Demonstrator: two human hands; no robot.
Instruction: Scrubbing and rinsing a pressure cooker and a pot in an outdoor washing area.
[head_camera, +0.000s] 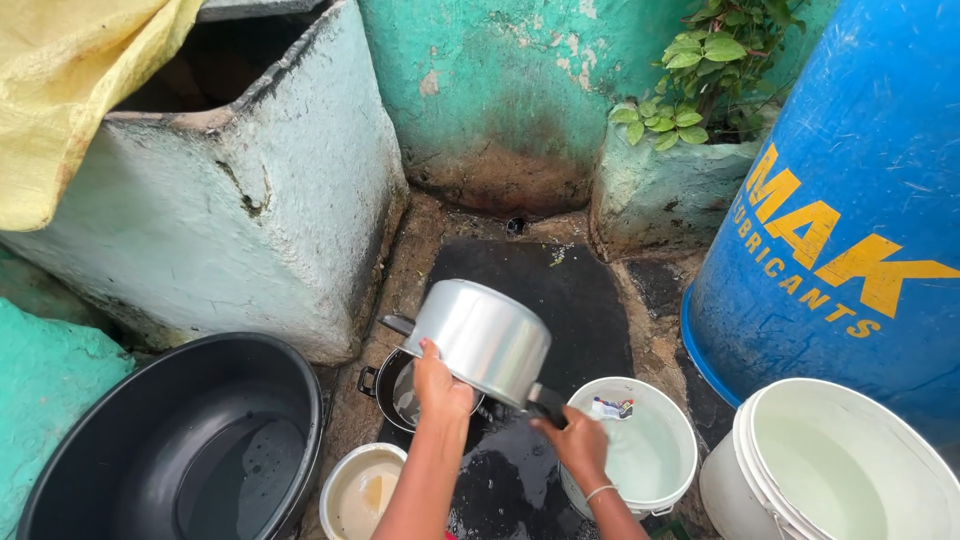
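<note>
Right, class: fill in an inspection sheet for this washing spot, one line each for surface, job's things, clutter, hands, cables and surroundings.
Surface: dark wet stone slab on the ground, water pooled near the hands.
Job's things: shiny steel pot held tilted above a dark pot with side handles.
Clutter: large black tub holding some water; small bowl; white bucket of water with a small packet floating in it; larger white bucket.
Hands: left hand on the steel pot's rim; right hand gripping its black handle.
Cables: nothing seen.
Surroundings: blue drum, concrete tank, yellow cloth, green plant, peeling turquoise wall.
</note>
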